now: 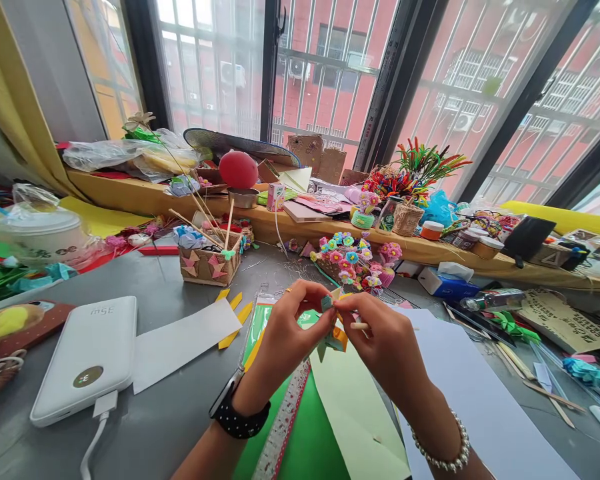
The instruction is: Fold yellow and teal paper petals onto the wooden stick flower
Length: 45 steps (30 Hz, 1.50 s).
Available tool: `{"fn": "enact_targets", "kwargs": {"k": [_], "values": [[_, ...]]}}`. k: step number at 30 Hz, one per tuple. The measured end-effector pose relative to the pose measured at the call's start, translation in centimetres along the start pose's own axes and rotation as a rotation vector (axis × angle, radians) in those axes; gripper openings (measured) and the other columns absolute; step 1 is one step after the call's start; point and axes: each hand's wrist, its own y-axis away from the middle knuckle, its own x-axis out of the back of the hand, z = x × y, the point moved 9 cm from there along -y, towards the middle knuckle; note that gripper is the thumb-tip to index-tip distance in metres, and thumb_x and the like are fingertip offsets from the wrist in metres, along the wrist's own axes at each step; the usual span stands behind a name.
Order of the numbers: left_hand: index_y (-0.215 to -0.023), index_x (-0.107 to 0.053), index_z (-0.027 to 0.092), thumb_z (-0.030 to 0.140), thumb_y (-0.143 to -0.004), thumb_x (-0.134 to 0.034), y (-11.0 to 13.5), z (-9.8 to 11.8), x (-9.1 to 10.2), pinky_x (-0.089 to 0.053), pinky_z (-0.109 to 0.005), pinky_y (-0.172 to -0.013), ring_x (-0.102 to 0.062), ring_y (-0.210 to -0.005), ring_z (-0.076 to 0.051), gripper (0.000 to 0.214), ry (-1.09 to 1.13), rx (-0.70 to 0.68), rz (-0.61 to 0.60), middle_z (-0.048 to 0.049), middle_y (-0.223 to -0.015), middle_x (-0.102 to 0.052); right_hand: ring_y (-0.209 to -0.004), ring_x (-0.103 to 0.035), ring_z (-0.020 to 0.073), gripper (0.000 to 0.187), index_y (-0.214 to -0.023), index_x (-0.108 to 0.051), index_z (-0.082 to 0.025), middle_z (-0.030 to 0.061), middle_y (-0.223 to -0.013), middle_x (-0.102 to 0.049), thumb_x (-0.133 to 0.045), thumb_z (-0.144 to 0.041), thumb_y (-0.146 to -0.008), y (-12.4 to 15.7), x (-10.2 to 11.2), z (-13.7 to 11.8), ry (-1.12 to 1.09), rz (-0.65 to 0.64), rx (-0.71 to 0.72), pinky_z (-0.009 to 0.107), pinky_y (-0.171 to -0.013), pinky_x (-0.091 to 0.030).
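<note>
Both hands meet in the middle over the papers. My left hand (pixel 300 323), with a ring and a watch, pinches a small folded-paper piece (pixel 327 303) in pale green and yellow. On its other side my right hand (pixel 380 323) closes finger and thumb on the same piece, and a thin wooden stick (pixel 360 326) shows among its fingers. Yellow and green folds hang below the fingertips; how they join is partly hidden. Underneath lie a pale green paper sheet (pixel 353 407), a green sheet (pixel 310 447) and a patterned ruler (pixel 284 427).
A white power bank (pixel 87 360) with a cable and a white paper strip (pixel 185 343) lie left, beside yellow paper strips (pixel 235 313). Behind stand a cardboard box (pixel 211 263) and colourful flowers (pixel 347 257). White paper (pixel 460 387), a bottle (pixel 493 300) and wooden sticks (pixel 555 397) lie right.
</note>
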Motion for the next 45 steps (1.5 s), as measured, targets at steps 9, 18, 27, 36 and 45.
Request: {"fn": "enact_targets", "kwargs": {"k": [9,18,27,36,45], "values": [[-0.072,-0.057,0.015,0.020,-0.063,-0.069,-0.5,-2.1,-0.2,-0.043,-0.020,-0.059,-0.052,-0.065,-0.009,0.016,0.363,0.243,-0.134,0.0031,-0.067,-0.055,-0.062,-0.059,0.0119,0.011,-0.080,-0.057,-0.020,0.0003,-0.075,-0.065,-0.051,-0.012,-0.076,-0.2,0.7,-0.2,-0.079,-0.087,0.000,0.020,-0.052,-0.046],[-0.069,-0.059,0.015,0.019,-0.061,-0.070,-0.1,-2.1,-1.3,-0.043,-0.019,-0.058,-0.051,-0.062,-0.008,0.014,0.418,0.304,-0.217,0.0034,-0.066,-0.054,-0.056,-0.057,0.0107,0.007,-0.075,-0.056,-0.020,-0.0014,-0.067,-0.063,-0.052,-0.017,-0.079,-0.1,0.4,0.0,-0.065,-0.190,-0.027,0.019,-0.049,-0.043],[-0.075,-0.067,0.016,0.032,-0.067,-0.066,0.5,-3.1,-1.8,-0.043,-0.020,-0.060,-0.055,-0.066,-0.011,0.018,0.502,0.425,-0.297,-0.0008,-0.072,-0.061,-0.056,-0.057,0.0094,0.010,-0.072,-0.055,-0.020,-0.0009,-0.068,-0.063,-0.051,-0.012,-0.077,0.0,1.2,-1.7,-0.145,-0.113,0.073,0.017,-0.046,-0.042],[-0.066,-0.062,0.015,0.026,-0.069,-0.065,0.5,-2.7,-1.8,-0.039,-0.018,-0.058,-0.050,-0.060,-0.008,0.012,0.524,0.382,-0.302,0.0021,-0.065,-0.056,-0.064,-0.059,0.0110,0.012,-0.073,-0.056,-0.019,0.0022,-0.072,-0.064,-0.050,-0.010,-0.079,0.6,0.9,-2.8,-0.056,-0.076,0.229,0.019,-0.055,-0.044],[-0.064,-0.061,0.015,0.027,-0.063,-0.070,0.6,-3.1,-2.1,-0.042,-0.017,-0.053,-0.050,-0.053,-0.007,0.015,0.598,0.466,-0.243,0.0030,-0.059,-0.055,-0.065,-0.062,0.0124,0.015,-0.071,-0.058,-0.016,0.0053,-0.075,-0.067,-0.049,-0.011,-0.082,1.0,1.3,-4.2,0.092,-0.066,0.362,0.020,-0.056,-0.046]]}}
